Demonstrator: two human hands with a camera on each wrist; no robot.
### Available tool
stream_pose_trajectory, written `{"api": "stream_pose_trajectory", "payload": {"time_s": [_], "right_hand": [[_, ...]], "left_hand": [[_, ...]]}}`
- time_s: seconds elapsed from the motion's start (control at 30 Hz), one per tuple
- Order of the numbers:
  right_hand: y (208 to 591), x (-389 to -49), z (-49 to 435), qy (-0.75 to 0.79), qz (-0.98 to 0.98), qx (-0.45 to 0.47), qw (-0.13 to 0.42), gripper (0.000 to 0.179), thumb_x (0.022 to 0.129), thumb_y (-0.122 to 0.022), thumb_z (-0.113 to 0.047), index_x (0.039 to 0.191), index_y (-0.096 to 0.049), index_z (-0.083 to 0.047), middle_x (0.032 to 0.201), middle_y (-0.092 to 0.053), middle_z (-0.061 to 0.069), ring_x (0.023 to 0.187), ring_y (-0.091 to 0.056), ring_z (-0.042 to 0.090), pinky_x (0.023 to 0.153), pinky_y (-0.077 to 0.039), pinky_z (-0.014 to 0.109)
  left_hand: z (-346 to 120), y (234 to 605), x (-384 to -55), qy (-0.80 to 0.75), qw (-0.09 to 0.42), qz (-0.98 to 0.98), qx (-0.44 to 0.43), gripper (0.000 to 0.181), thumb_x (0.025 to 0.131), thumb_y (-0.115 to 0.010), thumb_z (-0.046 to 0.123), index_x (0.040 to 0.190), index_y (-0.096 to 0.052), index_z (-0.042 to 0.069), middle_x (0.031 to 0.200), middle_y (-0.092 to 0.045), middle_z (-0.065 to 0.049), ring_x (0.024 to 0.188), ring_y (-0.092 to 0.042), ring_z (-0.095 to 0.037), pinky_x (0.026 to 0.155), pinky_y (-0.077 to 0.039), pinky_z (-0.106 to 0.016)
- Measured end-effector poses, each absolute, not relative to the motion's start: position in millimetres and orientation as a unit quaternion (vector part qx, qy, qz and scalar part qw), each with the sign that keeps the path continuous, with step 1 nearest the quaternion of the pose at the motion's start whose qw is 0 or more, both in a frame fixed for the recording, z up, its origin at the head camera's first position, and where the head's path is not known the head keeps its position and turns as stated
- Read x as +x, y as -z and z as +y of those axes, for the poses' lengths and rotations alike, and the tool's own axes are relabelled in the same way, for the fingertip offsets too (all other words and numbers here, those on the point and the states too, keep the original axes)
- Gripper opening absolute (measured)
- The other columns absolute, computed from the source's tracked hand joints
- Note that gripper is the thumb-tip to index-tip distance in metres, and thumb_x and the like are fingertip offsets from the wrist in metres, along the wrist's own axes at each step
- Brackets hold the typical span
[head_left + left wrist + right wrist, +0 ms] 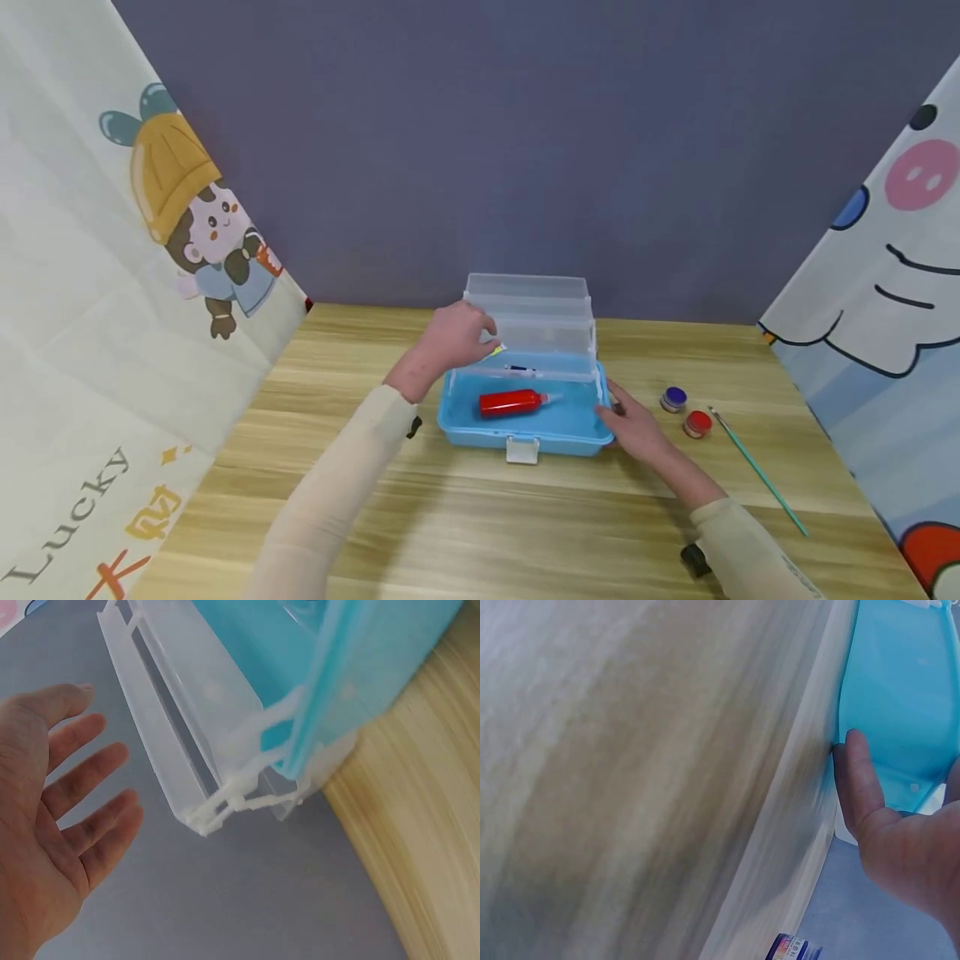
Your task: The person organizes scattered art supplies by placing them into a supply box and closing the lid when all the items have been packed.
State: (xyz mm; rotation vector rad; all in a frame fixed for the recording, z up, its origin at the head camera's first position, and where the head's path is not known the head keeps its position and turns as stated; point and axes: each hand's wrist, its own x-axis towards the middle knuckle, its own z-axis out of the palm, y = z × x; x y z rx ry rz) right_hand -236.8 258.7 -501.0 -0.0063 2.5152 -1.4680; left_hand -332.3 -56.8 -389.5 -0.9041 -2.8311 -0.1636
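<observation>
Head view: 2 hands (459, 336) (637, 429) are at 1 box (480, 437).

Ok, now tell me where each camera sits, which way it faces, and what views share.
Head: worn on the head, facing forward and down at the blue box on the table; left hand, right hand and sleeves show.
Left wrist: on that wrist, looking past the left hand's spread fingers at the translucent trays.
Right wrist: on that wrist, looking across the table at the right hand touching the box.
Shared: head and right wrist both show that contact.
</observation>
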Motion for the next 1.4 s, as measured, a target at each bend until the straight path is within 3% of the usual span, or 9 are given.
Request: {"api": "stream_pose_trajectory", "payload": {"time_s": [0.23,0.4,0.63,0.73,0.97,1.2,1.4], "right_hand": [[499.1,-227.3,262.3,0.524,0.844,0.005,0.111,0.065,0.102,-0.050,-0.028,0.157,-0.017,-0.013,0.117,-0.054,0.027,0.095,-0.061,0.031,0.070,-0.057,0.038],[497.5,-221.0,266.2,0.528,0.843,-0.001,0.104,0.066,0.103,-0.049,-0.027,0.157,-0.015,-0.011,0.114,-0.053,0.027,0.095,-0.060,0.031,0.070,-0.057,0.039],[499.0,-217.9,265.5,0.516,0.851,0.001,0.099,0.065,0.102,-0.049,-0.027,0.157,-0.017,-0.014,0.111,-0.054,0.025,0.092,-0.060,0.030,0.068,-0.057,0.039],[500.2,-215.8,263.1,0.508,0.856,0.004,0.100,0.065,0.102,-0.049,-0.027,0.156,-0.017,-0.013,0.111,-0.055,0.024,0.091,-0.060,0.029,0.068,-0.057,0.038],[500.9,-211.7,254.8,0.507,0.857,0.005,0.097,0.064,0.102,-0.049,-0.026,0.156,-0.018,-0.012,0.110,-0.055,0.024,0.091,-0.060,0.029,0.068,-0.057,0.038],[501.6,-209.1,247.0,0.513,0.852,-0.003,0.103,0.065,0.102,-0.050,-0.026,0.156,-0.017,-0.010,0.113,-0.055,0.026,0.091,-0.061,0.029,0.067,-0.057,0.038],[500.7,-209.2,244.7,0.521,0.847,-0.005,0.105,0.065,0.102,-0.050,-0.026,0.156,-0.017,-0.010,0.113,-0.055,0.025,0.090,-0.061,0.029,0.067,-0.057,0.039]], "left_hand": [[-69.8,390.7,-331.0,0.065,0.083,-0.943,-0.316,0.021,0.091,-0.064,0.035,0.097,-0.078,0.020,0.093,-0.072,0.005,0.084,-0.059,-0.015,0.067,-0.051,-0.031],[-84.7,393.0,-330.3,0.077,0.085,-0.938,-0.328,0.020,0.090,-0.066,0.030,0.096,-0.078,0.016,0.093,-0.072,0.004,0.084,-0.063,-0.017,0.079,-0.051,-0.036],[-115.9,400.7,-327.9,0.093,0.075,-0.939,-0.322,0.016,0.089,-0.066,0.025,0.094,-0.077,0.015,0.092,-0.072,0.005,0.084,-0.066,-0.015,0.069,-0.053,-0.035],[-129.9,405.6,-325.5,0.093,0.064,-0.938,-0.327,0.014,0.089,-0.066,0.023,0.093,-0.077,0.015,0.092,-0.072,0.004,0.086,-0.066,-0.016,0.073,-0.053,-0.035],[-160.2,417.8,-318.0,0.073,0.020,-0.947,-0.313,0.013,0.087,-0.065,0.022,0.090,-0.078,0.019,0.093,-0.070,0.007,0.081,-0.062,-0.013,0.069,-0.052,-0.035],[-189.7,430.6,-314.7,0.040,-0.047,-0.954,-0.294,0.015,0.089,-0.066,0.026,0.096,-0.078,0.020,0.101,-0.069,0.006,0.093,-0.064,-0.018,0.075,-0.053,-0.040],[-206.8,436.1,-311.3,0.009,-0.093,-0.949,-0.303,0.022,0.087,-0.064,0.017,0.104,-0.077,0.018,0.109,-0.069,0.004,0.101,-0.063,-0.021,0.080,-0.053,-0.041]]}}
